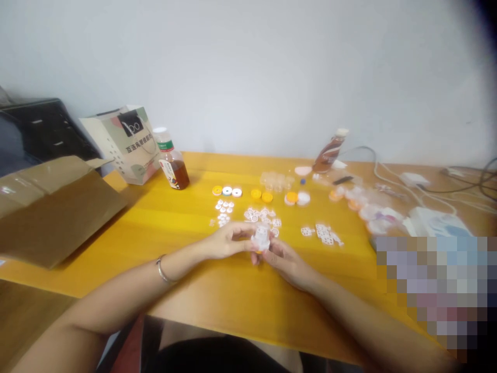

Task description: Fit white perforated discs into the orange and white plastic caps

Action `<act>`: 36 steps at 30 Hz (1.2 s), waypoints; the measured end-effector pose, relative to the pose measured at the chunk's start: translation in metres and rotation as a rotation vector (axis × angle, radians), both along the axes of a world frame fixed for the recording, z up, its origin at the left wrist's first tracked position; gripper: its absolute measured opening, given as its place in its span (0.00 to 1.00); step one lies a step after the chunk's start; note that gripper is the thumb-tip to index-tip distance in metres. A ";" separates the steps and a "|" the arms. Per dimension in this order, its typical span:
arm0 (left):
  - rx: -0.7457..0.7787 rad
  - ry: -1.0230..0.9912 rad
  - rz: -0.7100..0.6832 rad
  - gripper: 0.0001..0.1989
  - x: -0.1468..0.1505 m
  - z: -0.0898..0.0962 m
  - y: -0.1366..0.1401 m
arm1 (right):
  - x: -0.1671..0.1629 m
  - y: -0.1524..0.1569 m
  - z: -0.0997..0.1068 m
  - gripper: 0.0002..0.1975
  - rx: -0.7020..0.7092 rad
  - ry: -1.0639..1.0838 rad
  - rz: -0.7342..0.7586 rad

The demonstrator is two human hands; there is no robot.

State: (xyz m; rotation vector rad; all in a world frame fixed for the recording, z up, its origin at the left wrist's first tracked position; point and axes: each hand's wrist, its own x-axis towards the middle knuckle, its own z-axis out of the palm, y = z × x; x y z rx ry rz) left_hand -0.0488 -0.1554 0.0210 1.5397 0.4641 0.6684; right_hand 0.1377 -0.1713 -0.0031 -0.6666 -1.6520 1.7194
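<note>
Head view, looking down over a yellow table (202, 290): both hands meet above its near middle, closed around a small clear plastic piece (261, 237). The left hand (227, 241) curls in from the side, thumb and fingertips pinching the piece's left edge. The right hand (285, 261) comes up from below, its fingers (272, 248) bent under and against the piece's right side, so the piece sits between the two sets of fingertips, just off the tabletop. Something yellow shows beneath it; what it is, I can't tell. Little white cut-outs (264, 215) lie scattered just beyond the hands, with a row of round caps (227, 191) farther back.
</note>
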 end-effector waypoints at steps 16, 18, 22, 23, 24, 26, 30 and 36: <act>-0.092 -0.098 0.293 0.17 0.016 -0.011 -0.013 | -0.013 -0.006 -0.003 0.13 -0.188 0.208 -0.187; -0.130 -0.129 0.242 0.17 0.014 -0.010 -0.013 | -0.013 -0.008 -0.003 0.12 -0.252 0.271 -0.134; -0.173 -0.137 0.171 0.20 0.011 -0.008 -0.014 | -0.014 -0.011 -0.001 0.12 -0.305 0.357 -0.058; -0.187 -0.136 0.159 0.21 0.011 -0.007 -0.014 | -0.014 -0.012 0.000 0.12 -0.315 0.370 -0.039; -0.202 -0.136 0.148 0.22 0.012 -0.006 -0.016 | -0.015 -0.013 0.001 0.12 -0.328 0.384 -0.023; -0.225 -0.140 0.134 0.23 0.013 -0.005 -0.018 | -0.016 -0.016 0.002 0.12 -0.364 0.414 0.003; -0.209 -0.173 0.143 0.20 0.014 -0.001 -0.021 | -0.013 -0.016 0.006 0.14 -0.417 0.455 0.038; -0.086 -0.057 -0.002 0.16 0.003 0.011 -0.011 | -0.002 -0.004 0.004 0.15 -0.323 0.292 0.178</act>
